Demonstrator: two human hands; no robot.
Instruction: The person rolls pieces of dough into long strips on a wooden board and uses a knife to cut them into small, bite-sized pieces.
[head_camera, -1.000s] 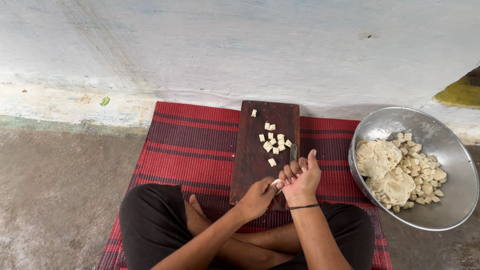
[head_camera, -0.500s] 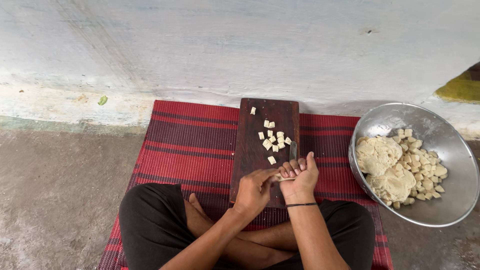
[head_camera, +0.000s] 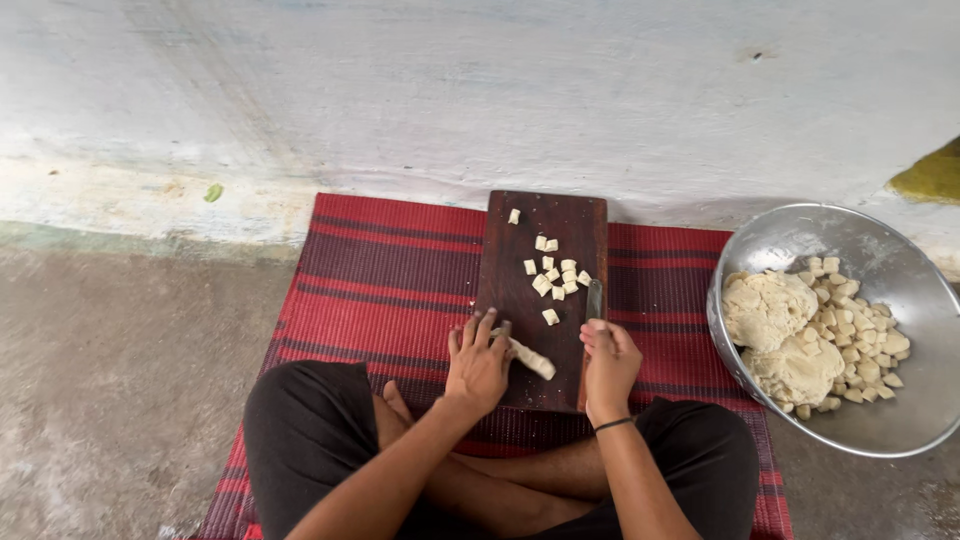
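A dough roll (head_camera: 528, 358) lies on the dark cutting board (head_camera: 520, 300), slanting toward the knife (head_camera: 594, 300); left hand (head_camera: 478, 362) rests flat on its end, right hand (head_camera: 607, 358) clenched around the knife

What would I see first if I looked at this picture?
Probably the dark wooden board on the red striped mat, with small dough cubes scattered on it. The left hand presses a dough roll down while the right hand grips a knife. At the right, a shiny metal bowl holds more dough.
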